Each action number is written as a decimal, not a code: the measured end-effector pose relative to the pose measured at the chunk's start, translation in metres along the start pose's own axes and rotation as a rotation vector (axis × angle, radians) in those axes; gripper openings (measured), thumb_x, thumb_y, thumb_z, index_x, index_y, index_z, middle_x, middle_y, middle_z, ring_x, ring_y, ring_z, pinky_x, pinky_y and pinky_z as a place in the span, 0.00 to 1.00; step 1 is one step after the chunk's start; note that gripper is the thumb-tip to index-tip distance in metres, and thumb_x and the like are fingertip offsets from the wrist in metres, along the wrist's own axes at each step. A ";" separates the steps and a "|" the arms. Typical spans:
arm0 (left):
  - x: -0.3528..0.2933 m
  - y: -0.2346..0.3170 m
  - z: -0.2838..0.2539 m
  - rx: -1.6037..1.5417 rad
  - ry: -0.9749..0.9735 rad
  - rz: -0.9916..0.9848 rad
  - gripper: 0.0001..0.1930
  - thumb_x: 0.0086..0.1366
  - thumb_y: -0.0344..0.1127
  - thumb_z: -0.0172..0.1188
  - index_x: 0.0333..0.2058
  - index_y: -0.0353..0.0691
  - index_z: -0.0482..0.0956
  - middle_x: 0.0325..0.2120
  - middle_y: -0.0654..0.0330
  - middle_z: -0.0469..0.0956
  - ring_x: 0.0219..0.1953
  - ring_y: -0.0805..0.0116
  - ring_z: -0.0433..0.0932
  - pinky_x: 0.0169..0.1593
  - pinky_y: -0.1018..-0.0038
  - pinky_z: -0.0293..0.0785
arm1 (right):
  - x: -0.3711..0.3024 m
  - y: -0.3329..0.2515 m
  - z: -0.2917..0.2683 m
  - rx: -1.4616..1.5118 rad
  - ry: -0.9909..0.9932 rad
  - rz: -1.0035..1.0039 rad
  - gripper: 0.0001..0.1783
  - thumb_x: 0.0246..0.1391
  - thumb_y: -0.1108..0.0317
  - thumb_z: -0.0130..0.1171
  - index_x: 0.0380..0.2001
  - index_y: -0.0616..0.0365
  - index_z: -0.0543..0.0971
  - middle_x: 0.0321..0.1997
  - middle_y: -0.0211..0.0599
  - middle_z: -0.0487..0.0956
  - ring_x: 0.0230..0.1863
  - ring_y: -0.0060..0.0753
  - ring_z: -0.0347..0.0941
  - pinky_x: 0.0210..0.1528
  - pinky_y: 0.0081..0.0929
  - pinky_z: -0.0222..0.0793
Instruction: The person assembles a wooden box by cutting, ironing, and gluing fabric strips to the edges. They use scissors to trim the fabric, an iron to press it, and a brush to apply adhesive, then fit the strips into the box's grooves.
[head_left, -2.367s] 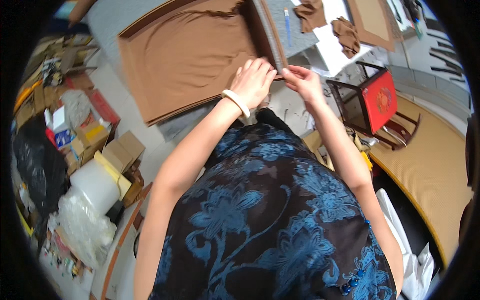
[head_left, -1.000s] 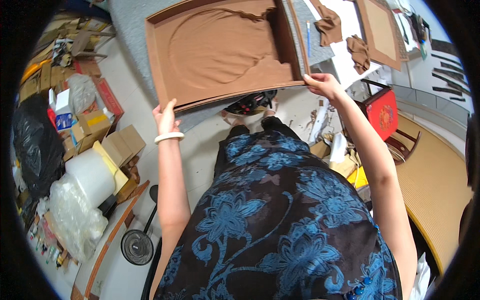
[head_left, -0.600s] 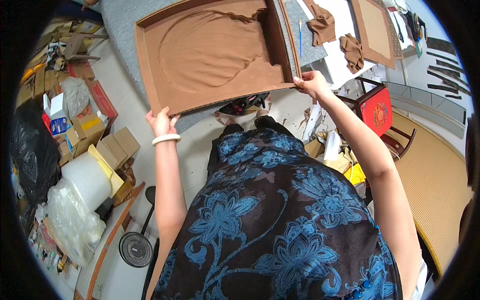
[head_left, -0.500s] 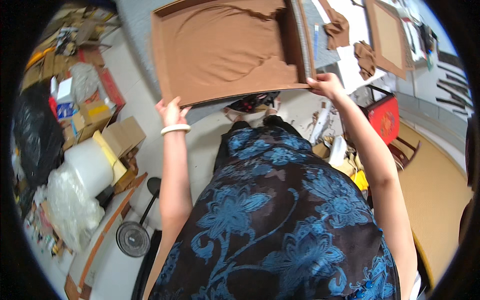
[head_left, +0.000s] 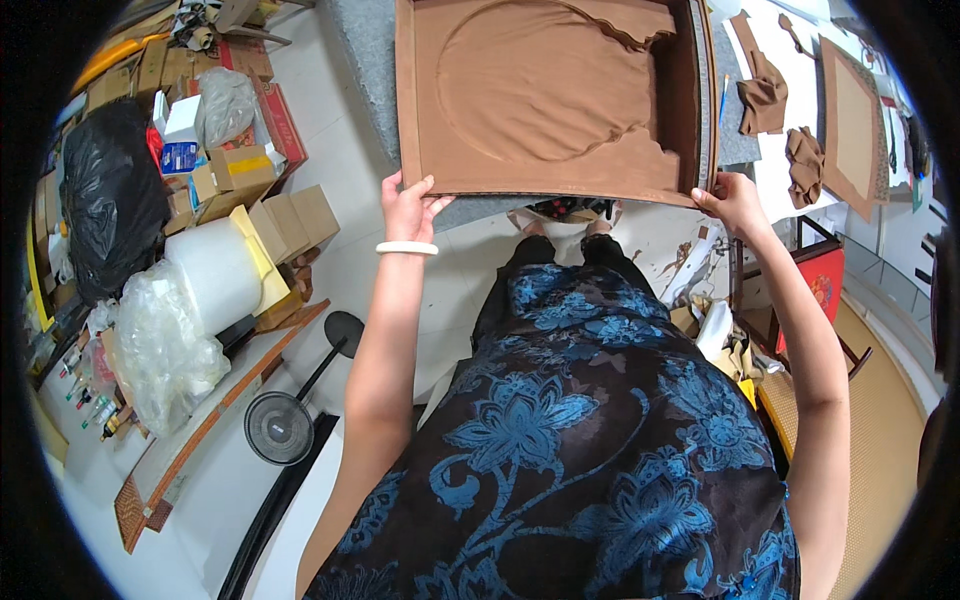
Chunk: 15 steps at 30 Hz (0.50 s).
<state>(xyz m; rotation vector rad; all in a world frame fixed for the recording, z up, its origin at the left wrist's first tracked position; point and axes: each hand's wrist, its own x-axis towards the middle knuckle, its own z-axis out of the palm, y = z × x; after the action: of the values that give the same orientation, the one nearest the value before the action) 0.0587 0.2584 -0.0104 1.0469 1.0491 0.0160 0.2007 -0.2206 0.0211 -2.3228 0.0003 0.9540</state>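
Both hands hold a shallow brown fabric-lined box (head_left: 540, 100) by the corners of its near edge. It has raised side walls, a round outline pressed in its floor and a ragged fabric edge toward the right. My left hand (head_left: 407, 208), with a white bangle (head_left: 407, 248) at the wrist, grips the near left corner, thumb on top and fingers beneath. At the near right corner my right hand (head_left: 733, 204) pinches the edge, thumb on the inside. The box's far side runs out of view at the top.
A grey-covered table (head_left: 362, 70) lies beneath the box. To its right are brown cloth scraps (head_left: 764, 100) and a brown framed panel (head_left: 853, 120). Cartons (head_left: 293, 222), plastic bags and a black sack (head_left: 112, 195) crowd the left. A red-seated chair (head_left: 822, 285) stands at right.
The box and both hands appear farther right in view, and so does the whole room, so the view itself has turned. Both hands keep their grip on the box.
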 end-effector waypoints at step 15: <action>-0.020 0.006 -0.004 -0.074 -0.049 -0.025 0.21 0.67 0.26 0.59 0.56 0.37 0.62 0.48 0.49 0.75 0.50 0.51 0.79 0.57 0.50 0.77 | -0.032 -0.100 0.017 -0.080 0.654 -0.355 0.16 0.55 0.61 0.70 0.42 0.58 0.83 0.42 0.40 0.83 0.41 0.40 0.81 0.48 0.35 0.77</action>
<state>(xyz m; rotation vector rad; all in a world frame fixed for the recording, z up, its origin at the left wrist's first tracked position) 0.0471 0.2552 0.0073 0.9627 1.0103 0.0083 0.1884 -0.1373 0.0870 -2.4906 -0.1777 0.0039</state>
